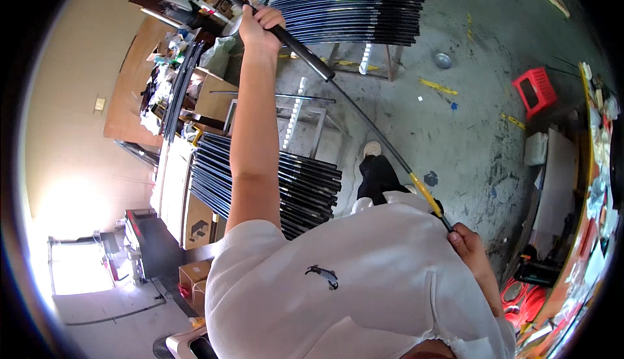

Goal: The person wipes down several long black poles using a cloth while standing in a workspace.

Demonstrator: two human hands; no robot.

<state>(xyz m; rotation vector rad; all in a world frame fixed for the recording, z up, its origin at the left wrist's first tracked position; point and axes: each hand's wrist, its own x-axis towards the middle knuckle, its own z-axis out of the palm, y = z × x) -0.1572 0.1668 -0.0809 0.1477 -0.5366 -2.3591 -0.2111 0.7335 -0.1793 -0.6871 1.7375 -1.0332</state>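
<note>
Held piece: thin dark rod [374,128] in line with a thicker black tube [305,56]; rod comes out of the tube's near-right end. Both held up over the floor [484,183], in front of the body.

Left grip [262,26]: arm outstretched, fingers wrapped round the tube. Right grip [467,240]: close to the shirt [370,248], thumb and fingers pinching the rod's near end, just past a yellow section [424,191].

Edges and room: widest stretch of visible floor lies right of the rod, running to a red crate [535,92]. Far side bounded by a racked bundle of dark rods [344,11]; a second bundle [309,186] sits nearer, behind the left forearm. Tube overlaps the far bundle's left end in view; true gap cannot be judged. Right limit: cluttered worktop [591,138] with yellow edge. Metal bowl [443,60] on the floor, near the far bundle's right end.

Markings: small dark graphic on the shirt; dark print on a cardboard box [197,229], left. Any lettering too small to read. Worn yellow tape [438,86] on the floor.

Axis: one slanting line, far left to near right; tube toward far left, yellow section toward near right.
</note>
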